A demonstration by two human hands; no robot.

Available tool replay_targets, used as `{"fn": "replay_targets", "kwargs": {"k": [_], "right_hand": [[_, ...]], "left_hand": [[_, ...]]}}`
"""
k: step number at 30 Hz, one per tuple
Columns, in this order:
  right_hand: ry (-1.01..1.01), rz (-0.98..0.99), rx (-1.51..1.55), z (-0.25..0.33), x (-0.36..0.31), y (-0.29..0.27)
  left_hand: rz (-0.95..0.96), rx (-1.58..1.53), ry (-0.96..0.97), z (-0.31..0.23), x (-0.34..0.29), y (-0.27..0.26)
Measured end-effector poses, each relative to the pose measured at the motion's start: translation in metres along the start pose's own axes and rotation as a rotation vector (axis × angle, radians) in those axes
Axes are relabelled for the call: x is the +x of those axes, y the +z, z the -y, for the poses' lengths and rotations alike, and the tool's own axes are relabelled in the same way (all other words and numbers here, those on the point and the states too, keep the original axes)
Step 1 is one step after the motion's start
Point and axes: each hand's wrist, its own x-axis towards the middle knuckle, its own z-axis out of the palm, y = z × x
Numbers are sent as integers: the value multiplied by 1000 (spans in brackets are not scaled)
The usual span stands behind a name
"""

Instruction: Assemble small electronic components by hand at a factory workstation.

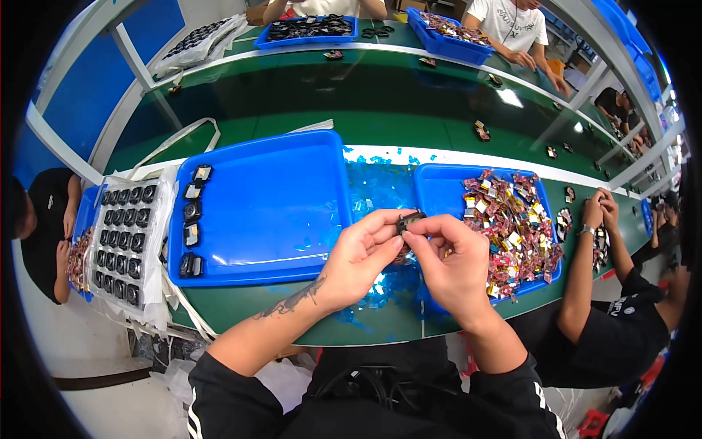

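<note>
Black part (411,219) pinched by my left grip (358,256) and right grip (455,267); a fingertip slip could drop it among blue scraps (379,192) on the desk (391,334).

Open middle, crowded right
The large blue tray (270,190) lies open toward its far right corner; black modules (192,211) line its left edge, the left hand (358,256) blocks its near right corner, heaped circuit boards (512,238) the tabletop (387,331) farther right.
</note>
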Motion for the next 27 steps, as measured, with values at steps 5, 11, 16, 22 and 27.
{"fn": "replay_targets", "kwargs": {"k": [5,11,16,22,27], "right_hand": [[12,21,19,-3,0,-4],[-29,28,-30,2,2,-7],[18,120,-184,10,9,-15],[9,102,-259,11,8,-20],[-20,28,-211,-1,4,-11]], "left_hand": [[-3,-1,31,6,0,3],[4,76,49,6,-2,6],[-5,96,27,9,-3,4],[13,98,15,5,-2,4],[9,137,8,6,0,-1]]}}
